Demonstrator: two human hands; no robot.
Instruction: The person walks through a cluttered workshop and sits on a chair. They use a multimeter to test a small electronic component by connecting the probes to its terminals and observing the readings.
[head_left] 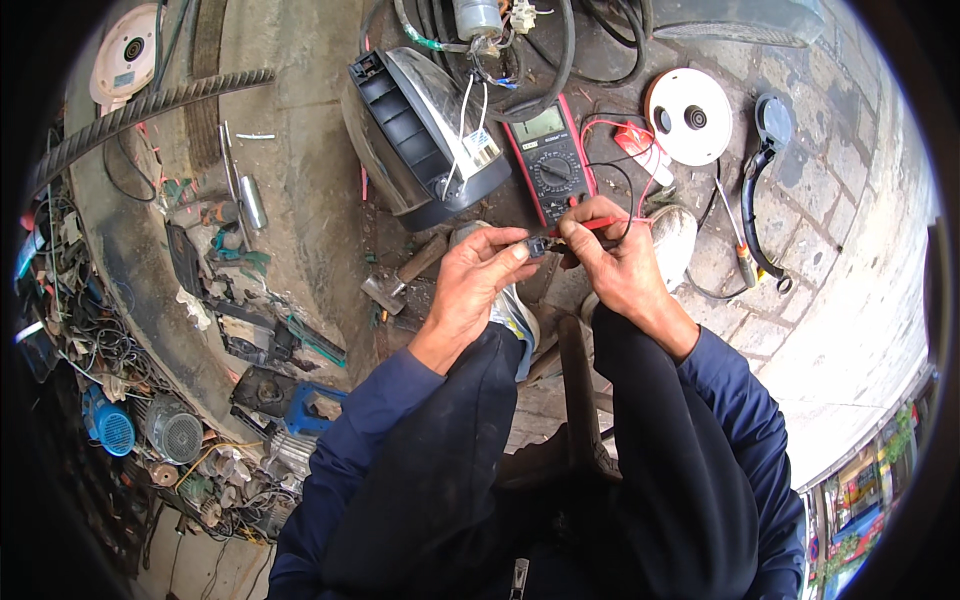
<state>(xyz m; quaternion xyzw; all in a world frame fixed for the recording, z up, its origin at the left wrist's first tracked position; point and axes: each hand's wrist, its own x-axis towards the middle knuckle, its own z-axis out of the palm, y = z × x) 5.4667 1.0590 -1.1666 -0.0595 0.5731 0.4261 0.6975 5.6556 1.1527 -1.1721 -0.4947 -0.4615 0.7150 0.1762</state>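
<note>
Hands (pixel 464 290) (pixel 628 272) pinch a dark component (pixel 538 246) and red probe (pixel 599 223).

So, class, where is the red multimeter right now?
In the head view, the red multimeter lies above and slightly right of centre, with the black casing on its left and the right hand just below it.

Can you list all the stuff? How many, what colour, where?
multimeter: 1, red and black, top centre
probe: 1, red, in right fingers
small part: 1, dark, in left fingers
housing: 1, black and clear, left of multimeter
discs: 2, whitish, right of multimeter and top left
screwdriver: 1, orange-handled, right
hammer: 1, brown-handled, left of centre
ribbed bar: 1, grey-brown, upper left
blue motor: 1, blue, lower left
cables: several, black, top
scrap pile: can't count, mixed colours, left
shoes: 2, pale, centre
sleeves: 2, navy, bottom
hands: 2, bare, centre
</note>
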